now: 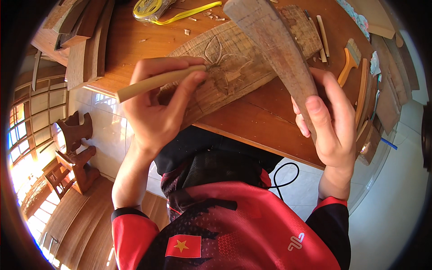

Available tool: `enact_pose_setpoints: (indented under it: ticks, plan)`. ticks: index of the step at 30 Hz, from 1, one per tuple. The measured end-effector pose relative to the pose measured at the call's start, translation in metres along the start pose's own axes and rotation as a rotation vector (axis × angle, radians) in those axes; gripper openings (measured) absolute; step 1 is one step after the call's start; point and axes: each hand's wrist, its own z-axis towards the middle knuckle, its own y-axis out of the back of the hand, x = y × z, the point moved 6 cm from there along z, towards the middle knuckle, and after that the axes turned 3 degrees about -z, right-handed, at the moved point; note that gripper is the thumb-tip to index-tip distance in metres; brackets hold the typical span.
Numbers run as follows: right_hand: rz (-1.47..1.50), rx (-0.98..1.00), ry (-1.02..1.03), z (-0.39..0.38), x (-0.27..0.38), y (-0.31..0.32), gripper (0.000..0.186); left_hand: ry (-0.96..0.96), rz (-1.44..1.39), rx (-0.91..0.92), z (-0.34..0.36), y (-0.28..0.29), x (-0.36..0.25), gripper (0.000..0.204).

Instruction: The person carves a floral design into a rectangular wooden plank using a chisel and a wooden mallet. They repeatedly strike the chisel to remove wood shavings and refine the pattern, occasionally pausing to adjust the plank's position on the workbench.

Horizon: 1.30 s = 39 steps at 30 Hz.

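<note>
My left hand (155, 110) is closed around the pale wooden handle of a carving chisel (155, 83). Its tip meets a brown wooden board (256, 74), though my fingertips partly hide that spot. Leaf or petal outlines (215, 48) are cut into the board, which lies slantwise on the table. In my right hand (332, 123) is a thick, slightly curved wooden club (280, 42), gripped by its narrow end. The club's broad end rises over the far right part of the board, apart from the chisel.
A yellow tape measure (148, 10) lies on the brown table (135, 33) at the far edge. Wood pieces (87, 54) are stacked at the left. Thin wooden-handled tools (322, 36), an orange-handled brush (349, 64) and long wood strips (361, 96) lie at the right. Wood chips (186, 32) are scattered about.
</note>
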Motion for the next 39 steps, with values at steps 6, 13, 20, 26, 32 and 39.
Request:
enact_pose_setpoints:
  ticks: [6,13,20,26,32,39]
  plan:
    - [0.011,0.006,-0.022,0.004,-0.004,-0.002,0.05,-0.025,0.333,0.262,0.008,-0.014,-0.01,0.02]
    - [0.012,0.005,-0.025,0.004,-0.006,-0.004,0.05,-0.078,0.346,0.343,0.015,-0.018,-0.015,0.015]
    - [0.084,-0.077,-0.015,0.004,-0.009,-0.003,0.037,-0.093,0.383,0.361,0.016,-0.018,-0.015,0.015]
    - [0.078,-0.083,-0.01,0.004,-0.008,-0.002,0.036,0.012,0.31,0.343,0.014,-0.02,-0.012,0.02]
    - [0.015,0.014,-0.015,0.004,-0.007,-0.006,0.049,0.122,0.124,0.318,0.001,-0.022,-0.004,0.021]
    - [0.067,-0.052,-0.023,0.003,-0.01,-0.005,0.036,0.069,0.006,0.101,0.007,-0.009,0.002,0.012]
